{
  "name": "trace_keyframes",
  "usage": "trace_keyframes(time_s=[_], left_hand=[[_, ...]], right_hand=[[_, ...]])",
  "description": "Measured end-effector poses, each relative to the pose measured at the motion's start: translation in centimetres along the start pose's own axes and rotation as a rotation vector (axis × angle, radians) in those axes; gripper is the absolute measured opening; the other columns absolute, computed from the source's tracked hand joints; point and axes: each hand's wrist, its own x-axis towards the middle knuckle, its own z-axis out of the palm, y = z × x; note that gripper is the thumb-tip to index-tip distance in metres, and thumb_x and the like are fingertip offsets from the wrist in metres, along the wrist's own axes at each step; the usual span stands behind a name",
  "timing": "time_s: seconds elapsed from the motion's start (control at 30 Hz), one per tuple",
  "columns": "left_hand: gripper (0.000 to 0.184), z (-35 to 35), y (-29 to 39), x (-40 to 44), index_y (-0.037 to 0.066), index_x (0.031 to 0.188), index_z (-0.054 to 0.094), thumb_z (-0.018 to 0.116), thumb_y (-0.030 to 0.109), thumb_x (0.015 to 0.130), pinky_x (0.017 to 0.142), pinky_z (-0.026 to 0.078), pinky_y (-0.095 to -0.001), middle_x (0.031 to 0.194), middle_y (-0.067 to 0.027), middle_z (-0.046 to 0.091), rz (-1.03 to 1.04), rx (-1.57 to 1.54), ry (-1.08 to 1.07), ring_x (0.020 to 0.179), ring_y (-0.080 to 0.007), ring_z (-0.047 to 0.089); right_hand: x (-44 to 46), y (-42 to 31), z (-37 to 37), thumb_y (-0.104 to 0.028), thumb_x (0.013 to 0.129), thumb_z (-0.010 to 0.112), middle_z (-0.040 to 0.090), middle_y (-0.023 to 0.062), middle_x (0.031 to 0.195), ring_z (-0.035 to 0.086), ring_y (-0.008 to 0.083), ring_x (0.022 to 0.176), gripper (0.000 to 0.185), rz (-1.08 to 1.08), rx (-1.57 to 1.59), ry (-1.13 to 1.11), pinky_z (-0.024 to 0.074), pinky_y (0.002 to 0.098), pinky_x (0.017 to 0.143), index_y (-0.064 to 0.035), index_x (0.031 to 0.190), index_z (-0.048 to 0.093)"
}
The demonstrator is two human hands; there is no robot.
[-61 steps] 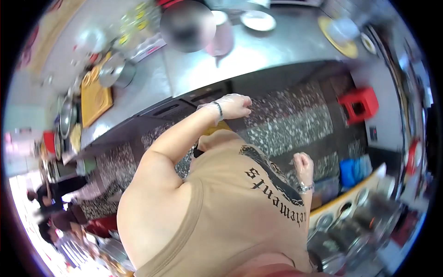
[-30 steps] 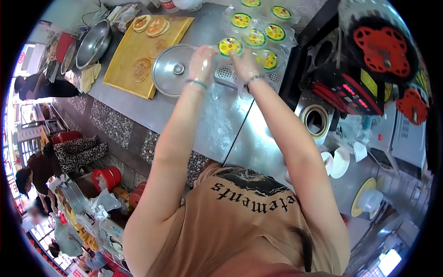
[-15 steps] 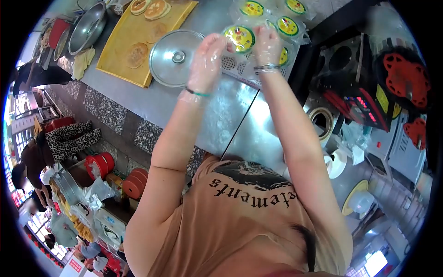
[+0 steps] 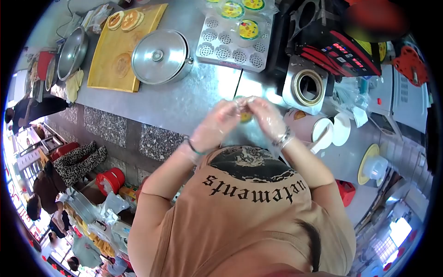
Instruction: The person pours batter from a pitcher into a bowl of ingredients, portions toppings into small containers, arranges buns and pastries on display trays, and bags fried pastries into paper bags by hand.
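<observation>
Both hands wear clear plastic gloves and meet over the steel counter (image 4: pixel 184 104), close to my chest. My left hand (image 4: pixel 217 122) and my right hand (image 4: pixel 265 117) pinch the top of a clear package with a yellow-green label (image 4: pixel 245 115), partly hidden between them. Beyond the hands, a white tray with round patterned openings (image 4: pixel 224 48) carries several similar packages, one of them a yellow-labelled package (image 4: pixel 248 29). A lidded steel pot (image 4: pixel 161 57) stands left of that tray.
A yellow board (image 4: pixel 104 60) with round flatbreads (image 4: pixel 131 21) lies at the left, beside a steel bowl (image 4: pixel 73 53). On the right are a round-topped metal container (image 4: pixel 308 87), a red-black machine (image 4: pixel 341 53) and a pink bucket (image 4: pixel 304 127). People stand at far left.
Both hands have come back from the white tray towards my chest with a labelled package between them. The pot's side now shows below its lid as the view has shifted.
</observation>
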Motion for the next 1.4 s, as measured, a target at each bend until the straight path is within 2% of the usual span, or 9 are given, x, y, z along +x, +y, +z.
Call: trace_keyframes(time_s=[0.13,0.23,0.43,0.63,0.77,0.87,1.03,1.17,1.4], left_hand=[[0.023,0.2,1.0,0.5,0.005,0.108,0.064,0.061,0.014,0.087,0.078,0.05,-0.0345,0.087,-0.0116,0.06,0.381,0.887,-0.232,0.081,-0.0278,0.061],[0.022,-1.8,3.7,4.7,0.002,0.096,0.063,0.061,0.021,0.085,0.078,0.048,-0.0429,0.096,-0.0197,0.062,0.153,0.819,-0.18,0.092,-0.0363,0.059],[0.043,2.4,-1.1,20.8,0.0,0.102,0.065,0.057,0.04,0.089,0.092,0.046,-0.0399,0.107,-0.0189,0.061,0.385,1.219,0.263,0.101,-0.0359,0.06],[0.037,3.9,-3.5,29.9,0.004,0.103,0.068,0.056,0.035,0.087,0.089,0.048,-0.042,0.107,-0.0203,0.063,0.18,1.328,0.221,0.1,-0.0393,0.06],[0.024,2.9,-5.9,31.1,0.003,0.096,0.067,0.052,0.02,0.087,0.081,0.051,-0.0403,0.085,-0.0217,0.067,0.041,0.864,0.415,0.085,-0.0347,0.065],[0.022,1.4,-2.5,29.6,0.001,0.097,0.064,0.053,0.018,0.088,0.076,0.05,-0.0382,0.091,-0.0171,0.068,0.205,1.061,-0.16,0.083,-0.0285,0.065],[0.033,1.8,2.2,28.4,0.002,0.115,0.058,0.058,0.022,0.087,0.073,0.047,-0.0311,0.106,-0.0031,0.067,-0.271,-0.41,0.067,0.088,-0.0157,0.063],[0.045,-3.7,5.5,24.7,0.006,0.128,0.053,0.057,0.014,0.084,0.088,0.047,-0.0357,0.108,-0.0142,0.067,0.19,0.819,0.18,0.106,-0.0262,0.061],[0.068,-8.4,3.9,24.0,0.012,0.145,0.034,0.056,0.009,0.081,0.108,0.035,-0.0405,0.139,-0.0202,0.045,0.552,1.183,-0.107,0.127,-0.0377,0.044]], right_hand=[[-3.2,-0.6,1.3,-0.023,0.096,0.055,0.061,0.007,0.104,0.057,0.0136,0.085,0.035,0.188,0.522,-0.088,0.046,0.0284,0.081,-0.0028,0.124,0.052],[-4.7,0.6,0.2,-0.021,0.095,0.058,0.059,0.0056,0.099,0.054,0.0119,0.082,0.037,0.151,0.581,-0.121,0.0457,0.0274,0.078,-0.0023,0.126,0.049],[-6.2,1.5,0.7,-0.008,0.09,0.061,0.055,0.0006,0.091,0.049,0.0091,0.077,0.036,0.126,0.523,-0.04,0.043,0.0233,0.073,-0.0042,0.125,0.051],[-6.5,1.7,0.3,-0.01,0.093,0.057,0.053,-0.0015,0.088,0.047,0.0081,0.074,0.03,0.101,0.525,0.041,0.0421,0.0236,0.073,-0.0049,0.123,0.054],[-6.8,1.4,-0.3,-0.011,0.094,0.056,0.053,-0.001,0.085,0.047,0.0088,0.071,0.029,0.09,0.585,0.051,0.0442,0.0271,0.078,-0.0037,0.122,0.053],[-6.1,2.4,-1.0,-0.01,0.093,0.056,0.052,0.0001,0.081,0.047,0.0096,0.071,0.029,0.063,0.598,0.005,0.0448,0.0291,0.08,-0.0039,0.121,0.053],[-5.5,1.1,-0.7,-0.009,0.094,0.054,0.052,0.0011,0.078,0.048,0.011,0.071,0.028,0.119,0.587,0.018,0.0445,0.0295,0.081,-0.004,0.122,0.053],[-5.5,1.2,-0.8,-0.01,0.095,0.052,0.052,0.001,0.078,0.048,0.0109,0.071,0.027,0.122,0.613,0.025,0.0439,0.0292,0.08,-0.0052,0.121,0.054],[-5.6,2.2,-1.7,-0.01,0.095,0.053,0.054,0.0001,0.076,0.051,0.0109,0.072,0.026,0.105,0.625,-0.013,0.0456,0.0311,0.083,-0.0067,0.121,0.055]])
